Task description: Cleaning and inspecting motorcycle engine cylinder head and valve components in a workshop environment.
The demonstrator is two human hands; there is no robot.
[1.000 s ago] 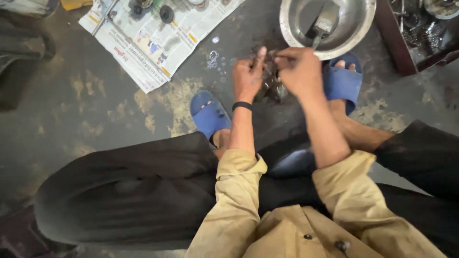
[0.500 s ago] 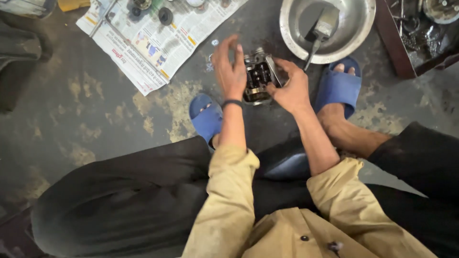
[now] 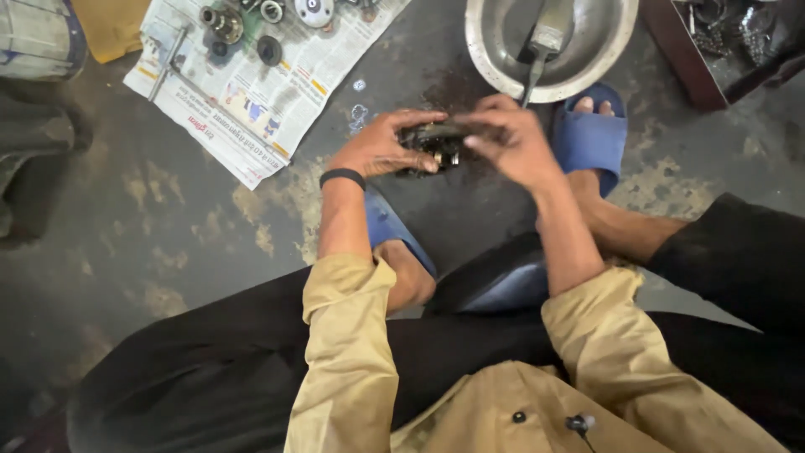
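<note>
Two hands meet over a dark, greasy metal part [image 3: 432, 143], held above the concrete floor [image 3: 151, 235] between the person's feet. The left hand [image 3: 381, 147] cups the part from its near left side, fingers curled round it, so its grip is clamped on the part. The right hand [image 3: 511, 143] comes over the top from the right, thumb and fingertips pressed on the part's upper edge, its grip likewise closed on it. What kind of part it is cannot be told; it is mostly hidden by the fingers. A black band [image 3: 342, 176] sits on the left wrist, and both arms wear tan sleeves [image 3: 348, 335] rolled back from the forearms.

Just beyond the hands stands a steel bowl [image 3: 604, 50] with a brush [image 3: 545, 42] leaning in it, handle pointing down toward the right hand. Each foot wears a blue sandal: one [image 3: 591, 138] just right of the right hand, the other [image 3: 390, 231] under the left forearm. The legs are in black trousers [image 3: 210, 377].

Up and to the left, well apart from the hands, a newspaper [image 3: 260, 101] lies spread on the floor, carrying several small round metal pieces [image 3: 222, 23] and a long thin rod [image 3: 168, 54]. At the top right corner a dark red tray [image 3: 679, 59] holds more metal bits, too dim to make out
</note>
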